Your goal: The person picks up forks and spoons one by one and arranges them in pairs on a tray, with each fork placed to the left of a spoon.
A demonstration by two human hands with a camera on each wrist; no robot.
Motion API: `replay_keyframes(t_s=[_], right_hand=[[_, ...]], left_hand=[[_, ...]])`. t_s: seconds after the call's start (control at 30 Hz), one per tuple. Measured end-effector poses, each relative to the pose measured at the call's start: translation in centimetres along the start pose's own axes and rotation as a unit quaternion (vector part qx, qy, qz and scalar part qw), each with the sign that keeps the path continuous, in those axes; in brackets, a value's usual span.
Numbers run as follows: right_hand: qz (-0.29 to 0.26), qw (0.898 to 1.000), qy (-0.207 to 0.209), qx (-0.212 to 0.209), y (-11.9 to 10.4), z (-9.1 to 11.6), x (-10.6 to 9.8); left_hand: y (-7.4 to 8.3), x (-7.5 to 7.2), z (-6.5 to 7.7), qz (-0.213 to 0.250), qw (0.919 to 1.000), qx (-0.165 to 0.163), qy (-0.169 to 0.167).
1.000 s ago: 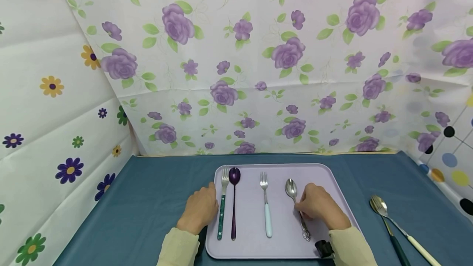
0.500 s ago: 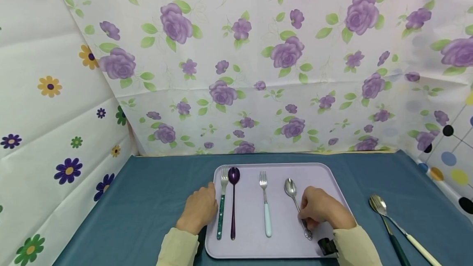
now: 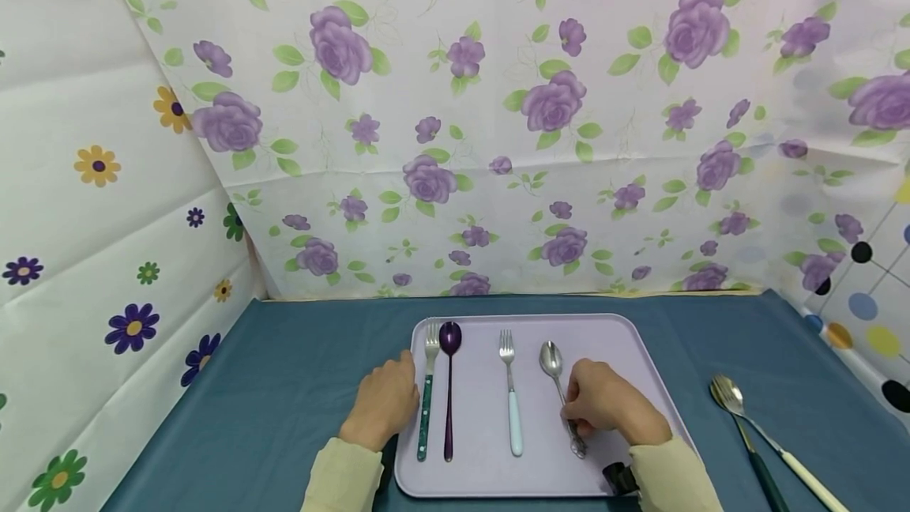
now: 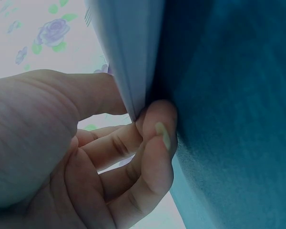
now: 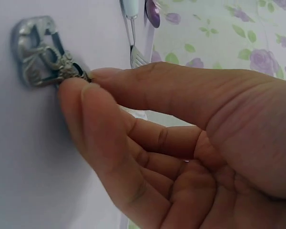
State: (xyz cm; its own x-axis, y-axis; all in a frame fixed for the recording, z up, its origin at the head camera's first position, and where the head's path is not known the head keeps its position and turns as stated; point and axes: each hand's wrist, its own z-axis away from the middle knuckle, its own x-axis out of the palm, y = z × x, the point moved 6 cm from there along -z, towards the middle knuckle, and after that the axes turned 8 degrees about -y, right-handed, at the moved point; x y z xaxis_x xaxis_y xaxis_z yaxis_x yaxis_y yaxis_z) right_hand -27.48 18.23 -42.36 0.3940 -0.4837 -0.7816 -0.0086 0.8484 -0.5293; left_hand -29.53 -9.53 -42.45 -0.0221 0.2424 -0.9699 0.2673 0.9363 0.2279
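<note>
In the head view, my left hand (image 3: 384,403) holds the left rim of a pale lilac tray (image 3: 483,476). In the left wrist view the tray's edge (image 4: 128,52) lies between the thumb and curled fingers. On the tray's right side my right hand (image 3: 613,401) pinches the handle of a silver spoon (image 3: 550,357) between thumb and fingers. The spoon lies slanted, bowl away from me. Its ornate openwork handle end (image 5: 40,52) pokes out past the fingertips in the right wrist view.
On the tray lie a fork with a green dotted handle (image 3: 425,417), a dark purple spoon (image 3: 449,338) and a fork with a mint handle (image 3: 515,421). Right of the tray, a cream-handled fork (image 3: 810,474) crosses a dark-green-handled utensil (image 3: 764,476) on the blue cloth (image 3: 320,338).
My right hand has slid down the silver spoon's handle, then shifted a little left, bringing the spoon slightly left with it. The left hand has stayed at the tray's rim.
</note>
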Motion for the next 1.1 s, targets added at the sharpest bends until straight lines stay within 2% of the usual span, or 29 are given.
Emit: replay_keyframes(t_s=[0.57,1.1], right_hand=[[0.008,1.000,0.004,-0.026,-1.3,-0.7,1.0],[0.006,0.999,0.030,-0.039,-2.3,-1.2,1.8]], left_hand=[[0.1,0.0,-0.2,-0.011,0.9999,-0.003,-0.008],[0.1,-0.1,-0.1,-0.011,0.9999,-0.002,-0.004]])
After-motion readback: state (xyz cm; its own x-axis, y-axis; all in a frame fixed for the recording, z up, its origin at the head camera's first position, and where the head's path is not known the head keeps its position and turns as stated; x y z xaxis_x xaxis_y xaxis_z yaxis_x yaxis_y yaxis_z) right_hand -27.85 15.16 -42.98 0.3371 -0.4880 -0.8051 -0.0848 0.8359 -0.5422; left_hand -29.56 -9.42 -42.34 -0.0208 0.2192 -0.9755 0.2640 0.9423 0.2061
